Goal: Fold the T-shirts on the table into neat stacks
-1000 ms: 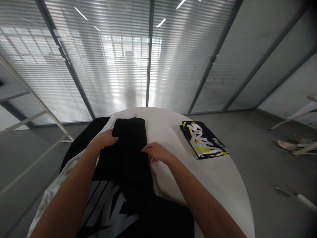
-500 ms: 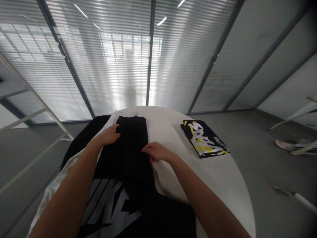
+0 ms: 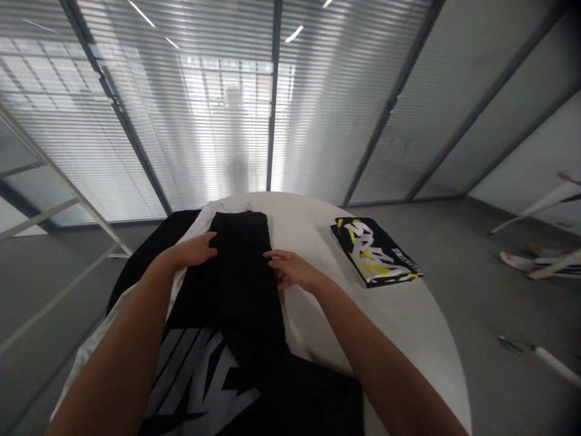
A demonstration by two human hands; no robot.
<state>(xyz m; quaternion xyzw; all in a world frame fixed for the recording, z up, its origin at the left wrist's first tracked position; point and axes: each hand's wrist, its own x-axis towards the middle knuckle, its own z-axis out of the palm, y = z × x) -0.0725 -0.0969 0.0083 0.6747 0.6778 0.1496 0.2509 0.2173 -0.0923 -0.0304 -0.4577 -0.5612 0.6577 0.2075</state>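
A black garment (image 3: 240, 266) with a large white printed logo (image 3: 195, 381) lies lengthwise on a round white table (image 3: 408, 327), over a white cloth (image 3: 299, 321). Its far part is folded into a narrow strip. My left hand (image 3: 193, 251) rests on the strip's left edge with fingers curled onto the fabric. On the strip's right edge lies my right hand (image 3: 290, 269), fingers stretched and pressing the cloth flat.
A folded black garment with yellow and white print (image 3: 376, 251) lies at the table's right side. More black cloth (image 3: 154, 242) hangs off the far left edge. A white metal frame (image 3: 59, 206) stands at left. Frosted glass partitions stand behind. Shoes and objects lie on the floor at right (image 3: 535, 263).
My right hand has slid a little farther up the strip's right edge and its fingers have spread. My left hand has barely moved.
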